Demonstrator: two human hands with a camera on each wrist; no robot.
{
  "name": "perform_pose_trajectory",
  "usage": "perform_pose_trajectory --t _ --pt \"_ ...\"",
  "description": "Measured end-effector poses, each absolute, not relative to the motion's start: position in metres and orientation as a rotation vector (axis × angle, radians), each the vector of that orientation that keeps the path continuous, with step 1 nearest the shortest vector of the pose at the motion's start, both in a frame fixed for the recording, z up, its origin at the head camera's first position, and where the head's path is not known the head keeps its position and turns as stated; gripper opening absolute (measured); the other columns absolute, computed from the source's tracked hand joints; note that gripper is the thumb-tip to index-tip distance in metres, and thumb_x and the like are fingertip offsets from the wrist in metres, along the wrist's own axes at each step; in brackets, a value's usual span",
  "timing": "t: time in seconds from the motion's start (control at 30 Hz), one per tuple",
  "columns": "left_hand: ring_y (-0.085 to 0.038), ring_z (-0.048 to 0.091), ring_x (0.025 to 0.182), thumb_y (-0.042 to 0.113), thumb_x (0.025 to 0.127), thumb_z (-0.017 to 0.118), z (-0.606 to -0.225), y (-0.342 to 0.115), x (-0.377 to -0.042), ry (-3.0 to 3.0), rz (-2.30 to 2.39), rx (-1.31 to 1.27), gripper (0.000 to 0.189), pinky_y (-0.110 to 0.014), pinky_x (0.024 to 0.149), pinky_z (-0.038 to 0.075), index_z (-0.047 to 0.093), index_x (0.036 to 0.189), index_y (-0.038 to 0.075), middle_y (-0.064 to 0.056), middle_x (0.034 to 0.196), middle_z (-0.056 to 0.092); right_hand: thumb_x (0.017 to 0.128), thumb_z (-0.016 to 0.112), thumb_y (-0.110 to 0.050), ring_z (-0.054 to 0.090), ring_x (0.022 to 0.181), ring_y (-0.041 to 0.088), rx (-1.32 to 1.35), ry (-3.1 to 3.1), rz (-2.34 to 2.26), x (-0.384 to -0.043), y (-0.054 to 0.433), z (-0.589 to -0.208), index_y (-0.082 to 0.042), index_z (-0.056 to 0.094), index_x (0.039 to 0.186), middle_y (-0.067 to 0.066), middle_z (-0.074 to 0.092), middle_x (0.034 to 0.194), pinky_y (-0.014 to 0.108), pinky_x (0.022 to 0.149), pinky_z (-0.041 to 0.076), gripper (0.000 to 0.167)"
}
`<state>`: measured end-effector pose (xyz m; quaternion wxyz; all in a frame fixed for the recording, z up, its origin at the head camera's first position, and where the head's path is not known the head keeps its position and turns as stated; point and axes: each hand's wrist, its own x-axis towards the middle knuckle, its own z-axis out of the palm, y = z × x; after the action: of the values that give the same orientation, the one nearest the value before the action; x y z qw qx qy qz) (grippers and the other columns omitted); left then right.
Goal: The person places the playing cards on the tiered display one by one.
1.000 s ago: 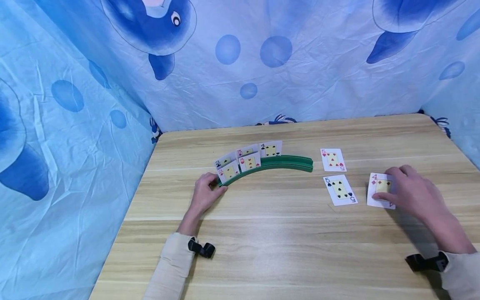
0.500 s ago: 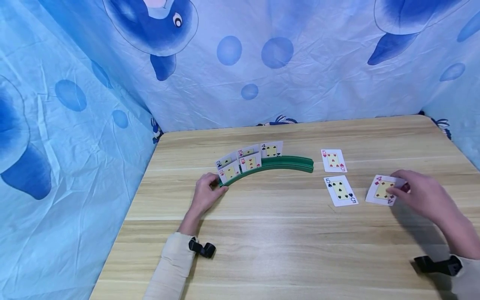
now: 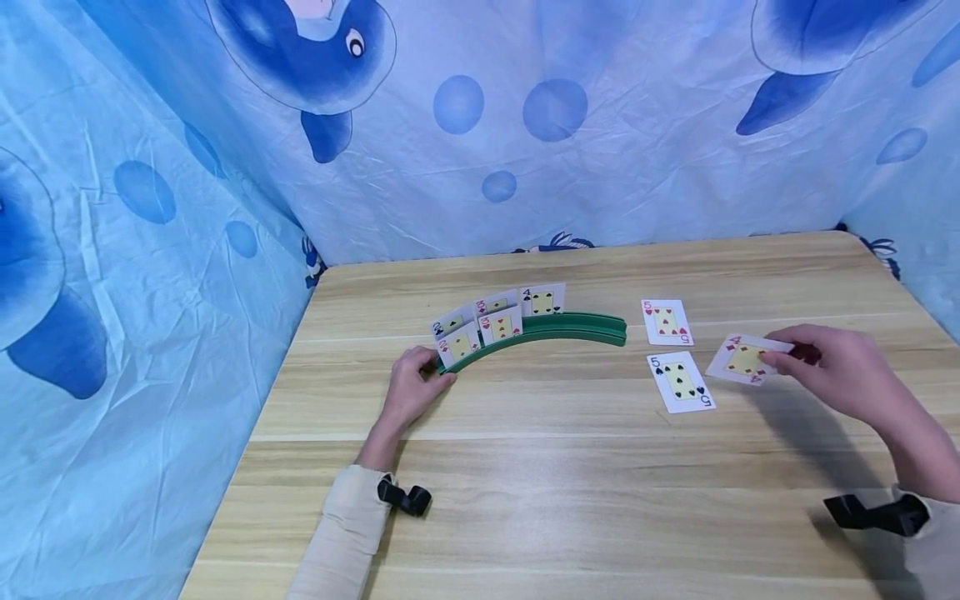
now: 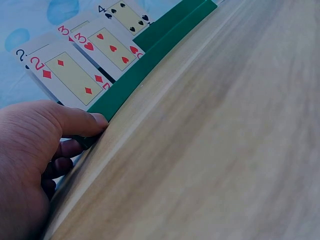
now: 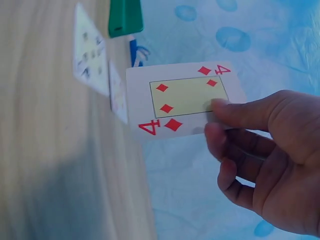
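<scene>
My left hand (image 3: 411,385) pinches the left end of a curved green playing card holder (image 3: 573,327), its thumb on the front wall. In the holder's front row stand the two of diamonds (image 4: 70,82) and three of hearts (image 4: 109,48). Behind them are a black two (image 3: 450,322), a red three (image 3: 491,302) and the four of spades (image 4: 127,17). Between thumb and fingers my right hand (image 3: 847,371) pinches the four of diamonds (image 5: 185,95), raised above the table and tilted, just right of the five of spades (image 3: 681,382).
Face up on the wooden table (image 3: 555,483) lies the five of hearts (image 3: 666,322), behind the five of spades and right of the holder. A blue cloth curtain (image 3: 630,183) with sea animal prints hangs along the table's back and left edges.
My right hand has picked the four of diamonds up off the table and carried it slightly left and upward. The left hand stays at the holder's end.
</scene>
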<state>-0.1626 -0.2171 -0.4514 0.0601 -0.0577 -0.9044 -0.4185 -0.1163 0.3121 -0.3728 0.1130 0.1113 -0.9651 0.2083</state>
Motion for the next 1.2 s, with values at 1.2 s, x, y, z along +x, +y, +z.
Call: perform_pose_trajectory --t 1.2 --pt "-0.026 0.058 0.091 0.010 0.076 0.083 -0.452 -0.216 -0.164 -2.723 -1.200 -0.201 0.035 -0.031 0.079 0.045 0.072 0.108 -0.002 -0.017 0.100 0.071 0.095 0.067 -0.011 0.056 0.063 0.008 0.439 -2.622 1.205 -0.179 0.190 -0.335 -0.003 0.074 0.109 0.014 0.072 0.081 0.022 0.053 0.043 0.017"
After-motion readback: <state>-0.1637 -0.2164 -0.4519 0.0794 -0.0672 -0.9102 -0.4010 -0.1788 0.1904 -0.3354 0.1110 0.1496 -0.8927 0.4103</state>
